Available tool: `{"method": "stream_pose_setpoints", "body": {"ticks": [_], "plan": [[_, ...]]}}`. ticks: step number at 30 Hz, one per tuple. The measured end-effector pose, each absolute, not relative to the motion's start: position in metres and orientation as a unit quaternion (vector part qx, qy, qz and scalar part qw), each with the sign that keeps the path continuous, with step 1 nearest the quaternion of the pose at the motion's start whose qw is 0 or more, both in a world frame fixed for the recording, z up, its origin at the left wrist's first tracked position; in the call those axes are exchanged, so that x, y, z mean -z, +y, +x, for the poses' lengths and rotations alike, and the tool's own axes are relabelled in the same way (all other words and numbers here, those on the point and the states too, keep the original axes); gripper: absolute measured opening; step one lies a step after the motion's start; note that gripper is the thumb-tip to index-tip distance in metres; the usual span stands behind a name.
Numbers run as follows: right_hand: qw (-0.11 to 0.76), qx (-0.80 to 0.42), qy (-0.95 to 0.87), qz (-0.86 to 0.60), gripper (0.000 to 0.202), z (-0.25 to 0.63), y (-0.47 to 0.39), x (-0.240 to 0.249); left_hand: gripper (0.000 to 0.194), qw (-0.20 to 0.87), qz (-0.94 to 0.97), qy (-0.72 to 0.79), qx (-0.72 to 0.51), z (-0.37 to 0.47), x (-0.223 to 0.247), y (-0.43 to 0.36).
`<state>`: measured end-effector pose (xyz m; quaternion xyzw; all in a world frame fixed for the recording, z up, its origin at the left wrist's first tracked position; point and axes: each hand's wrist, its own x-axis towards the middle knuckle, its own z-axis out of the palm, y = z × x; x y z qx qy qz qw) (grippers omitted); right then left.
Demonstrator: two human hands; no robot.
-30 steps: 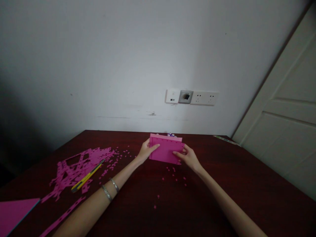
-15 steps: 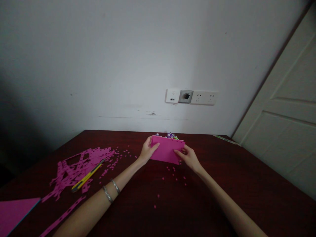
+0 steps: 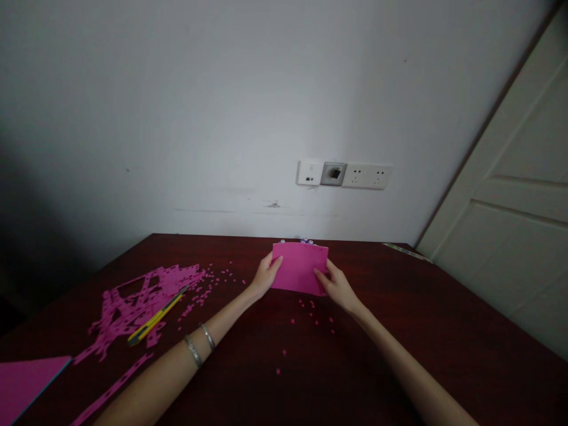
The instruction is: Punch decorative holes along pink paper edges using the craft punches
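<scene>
A pink sheet [image 3: 298, 269], perhaps more than one layer, is held upright above the dark red table [image 3: 248, 378]. My left hand [image 3: 265, 276] grips its left edge, thumb on the near face. On the right side, my right hand [image 3: 337, 285] pinches the lower right part, thumb in front and the other fingers mostly hidden behind. Small purple and white objects [image 3: 306, 241] peek over the sheet's top edge; the rest of them is hidden. Tiny pink cut-out bits [image 3: 312, 305] lie on the table below the sheet.
To the left lies a heap of punched pink strips [image 3: 128, 307], with a yellow cutter [image 3: 155, 319] on it and more bits beside it. A larger pink sheet [image 3: 31, 381] is at the lower left. Sockets [image 3: 366, 176] sit on the wall; a thin strip [image 3: 406, 252] lies back right.
The held sheet has turned slightly and its edges now line up, where an offset layer showed at the right before. My right hand has shifted slightly left.
</scene>
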<state>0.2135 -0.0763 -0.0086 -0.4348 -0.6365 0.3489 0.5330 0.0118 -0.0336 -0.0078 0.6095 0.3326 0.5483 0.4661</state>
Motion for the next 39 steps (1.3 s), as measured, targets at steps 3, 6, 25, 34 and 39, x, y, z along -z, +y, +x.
{"method": "stream_pose_setpoints", "body": {"ticks": [3, 6, 25, 34, 39], "plan": [[0.561, -0.357, -0.610, -0.431, 0.032, 0.219, -0.075, -0.002, 0.023, 0.366, 0.644, 0.326, -0.587, 0.011, -0.009, -0.038], [0.611, -0.354, -0.563, -0.430, 0.031, 0.235, -0.073, -0.020, 0.021, 0.144, 0.660, 0.305, -0.671, 0.017, -0.028, -0.065], [0.795, -0.317, -0.362, -0.369, 0.024, 0.282, -0.091, -0.080, 0.076, 0.138, 0.979, 0.143, -0.046, 0.143, 0.028, -0.114], [0.805, -0.307, -0.346, -0.371, 0.023, 0.295, -0.102, -0.084, 0.075, 0.079, 0.952, 0.293, -0.047, 0.131, 0.040, -0.079], [0.808, -0.307, -0.347, -0.363, 0.022, 0.299, -0.106, -0.090, 0.075, 0.079, 0.937, 0.340, -0.034, 0.073, 0.040, -0.078]]}}
